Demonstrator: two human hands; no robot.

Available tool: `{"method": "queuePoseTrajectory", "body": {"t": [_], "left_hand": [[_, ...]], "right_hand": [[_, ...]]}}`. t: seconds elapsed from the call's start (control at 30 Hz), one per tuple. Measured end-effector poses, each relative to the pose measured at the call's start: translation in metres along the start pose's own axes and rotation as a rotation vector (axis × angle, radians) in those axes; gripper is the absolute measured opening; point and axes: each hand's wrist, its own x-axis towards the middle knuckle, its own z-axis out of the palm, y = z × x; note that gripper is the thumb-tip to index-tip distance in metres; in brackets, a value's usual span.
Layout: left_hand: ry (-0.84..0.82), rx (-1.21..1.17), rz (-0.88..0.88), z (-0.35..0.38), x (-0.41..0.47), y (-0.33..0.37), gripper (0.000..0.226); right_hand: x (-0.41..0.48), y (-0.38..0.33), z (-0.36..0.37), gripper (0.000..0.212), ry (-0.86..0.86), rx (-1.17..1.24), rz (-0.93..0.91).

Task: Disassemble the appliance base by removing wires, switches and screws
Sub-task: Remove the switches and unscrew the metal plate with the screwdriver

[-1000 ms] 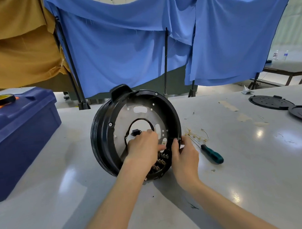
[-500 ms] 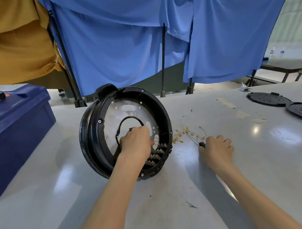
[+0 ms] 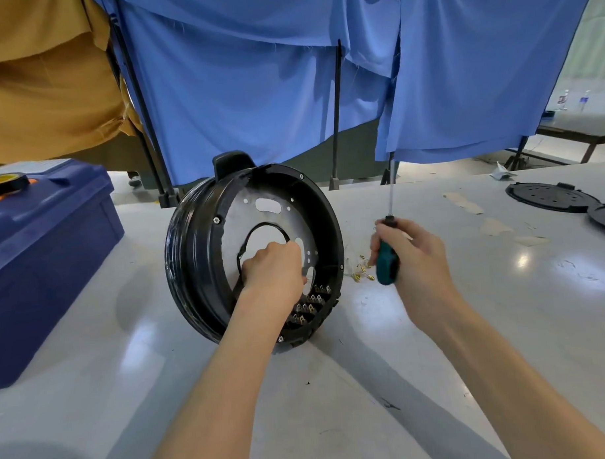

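Appliance base: we see the round black appliance base [image 3: 183,268] standing on its rim on the grey table [image 3: 503,325], left of centre. It is tilted, with its open inside turned toward us and its handle-like tab at the top.
Inside the base: a pale metal plate [image 3: 259,205] with slots and holes has a black ring around its central opening. A row of metal switch terminals [image 3: 310,304] sits along the lower right of the rim.
Left hand: our left hand [image 3: 273,268] reaches into the base. Its fingers are curled tight against the plate at the edge of the central opening, holding the base up. We cannot tell exactly what the fingertips catch.
Right hand: our right hand [image 3: 417,256] is just right of the base and apart from it, with fingers wrapped around the screwdriver's handle.
Screwdriver: the screwdriver [image 3: 387,262] has a teal handle and is held upright, shaft pointing up and clear of the table.
Loose parts: small brass connectors [image 3: 360,272] lie on the table between the base and our right hand.
Surroundings: a blue toolbox [image 3: 44,245] carrying a tape roll [image 3: 4,183] sits at the left. Two black round covers [image 3: 547,196] lie at the far right, and blue cloth [image 3: 255,93] hangs behind.
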Motion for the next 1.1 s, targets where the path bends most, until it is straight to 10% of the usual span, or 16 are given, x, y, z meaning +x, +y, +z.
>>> {"method": "queuePoseTrajectory", "body": {"t": [0.33, 1.1], "left_hand": [[-0.011, 0.022, 0.004, 0.0, 0.001, 0.002, 0.019], [0.0, -0.019, 0.011, 0.002, 0.011, 0.005, 0.021]], "right_hand": [[0.0, 0.03, 0.047, 0.06, 0.044, -0.353, -0.235], [0.012, 0.037, 0.028, 0.041, 0.14, -0.158, -0.318]]}}
